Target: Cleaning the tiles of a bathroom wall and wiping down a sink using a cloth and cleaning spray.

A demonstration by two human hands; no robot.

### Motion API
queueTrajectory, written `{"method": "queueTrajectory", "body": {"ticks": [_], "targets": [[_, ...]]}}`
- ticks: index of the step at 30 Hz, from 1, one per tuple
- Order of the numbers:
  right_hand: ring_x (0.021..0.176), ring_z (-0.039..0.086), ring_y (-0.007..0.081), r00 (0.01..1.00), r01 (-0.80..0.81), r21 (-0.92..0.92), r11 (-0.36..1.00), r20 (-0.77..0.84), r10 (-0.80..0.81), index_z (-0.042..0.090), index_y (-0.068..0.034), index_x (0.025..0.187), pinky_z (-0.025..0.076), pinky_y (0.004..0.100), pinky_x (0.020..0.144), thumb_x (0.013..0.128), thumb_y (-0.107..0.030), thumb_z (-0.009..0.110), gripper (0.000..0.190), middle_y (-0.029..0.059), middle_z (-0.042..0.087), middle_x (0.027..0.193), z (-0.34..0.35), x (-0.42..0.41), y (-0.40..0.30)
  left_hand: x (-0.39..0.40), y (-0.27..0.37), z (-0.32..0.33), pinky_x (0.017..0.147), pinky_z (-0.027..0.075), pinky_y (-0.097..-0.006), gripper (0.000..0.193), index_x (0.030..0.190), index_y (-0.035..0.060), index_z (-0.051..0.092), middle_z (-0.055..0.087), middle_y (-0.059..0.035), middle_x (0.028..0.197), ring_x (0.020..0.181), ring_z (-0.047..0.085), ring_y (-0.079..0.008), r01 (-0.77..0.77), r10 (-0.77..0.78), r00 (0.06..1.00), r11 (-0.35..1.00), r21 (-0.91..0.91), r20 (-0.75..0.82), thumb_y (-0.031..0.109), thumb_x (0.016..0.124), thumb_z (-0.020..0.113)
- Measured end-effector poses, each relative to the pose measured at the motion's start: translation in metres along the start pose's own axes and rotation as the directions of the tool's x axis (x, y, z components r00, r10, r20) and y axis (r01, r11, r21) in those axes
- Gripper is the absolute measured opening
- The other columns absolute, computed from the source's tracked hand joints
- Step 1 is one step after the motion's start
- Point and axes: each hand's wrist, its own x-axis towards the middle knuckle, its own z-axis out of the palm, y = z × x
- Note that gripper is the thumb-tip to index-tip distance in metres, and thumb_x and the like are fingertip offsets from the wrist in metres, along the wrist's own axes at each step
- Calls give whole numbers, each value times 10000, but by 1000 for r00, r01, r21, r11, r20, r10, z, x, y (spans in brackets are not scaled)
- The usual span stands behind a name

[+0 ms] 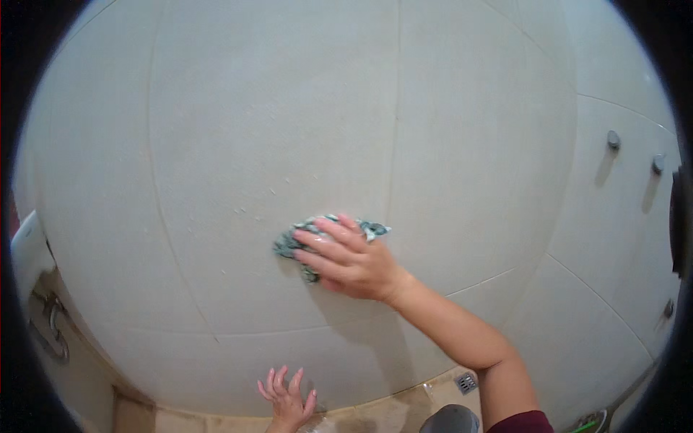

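Observation:
My right hand (352, 262) presses a crumpled green and white patterned cloth (287, 243) flat against the light tiled wall (270, 135). The fingers are spread over the cloth and look wet. Small wet streaks show on the tiles above and left of the cloth. Low in the view, my left hand (287, 395) is raised near the foot of the wall, fingers apart, holding nothing. Whether its fingertips touch the tiles, I cannot tell.
Tap knobs (613, 140) stick out of the right wall. At the left are a white washbasin (32, 249) and a metal drain pipe (57, 330). A floor drain (465, 383) lies below, near a rounded grey object (450, 419). Something green (587, 426) is at the lower right.

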Motion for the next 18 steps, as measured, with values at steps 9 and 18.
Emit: {"method": "queueTrajectory", "body": {"ticks": [9,18], "targets": [[1166,413,334,576,-749,-218,626,-681,452,554,-39,1129,270,420,1011,823,-178,485,343,173,502,1218,-85,105,177,34,-88,-47,1032,94,-505,620,1319,106,341,250,-180,1383,1307,165,-339,-28,43,959,998,55,-281,377,795,534],[1216,419,258,998,-31,6,1000,49,30,567,-204,1144,272,459,1050,658,-98,642,503,57,496,1270,56,237,-9,89,-178,-160,978,-2,-635,601,1293,100,379,127,-241,1406,1302,35,-453,-76,73,963,997,0,-261,293,750,551]]}}
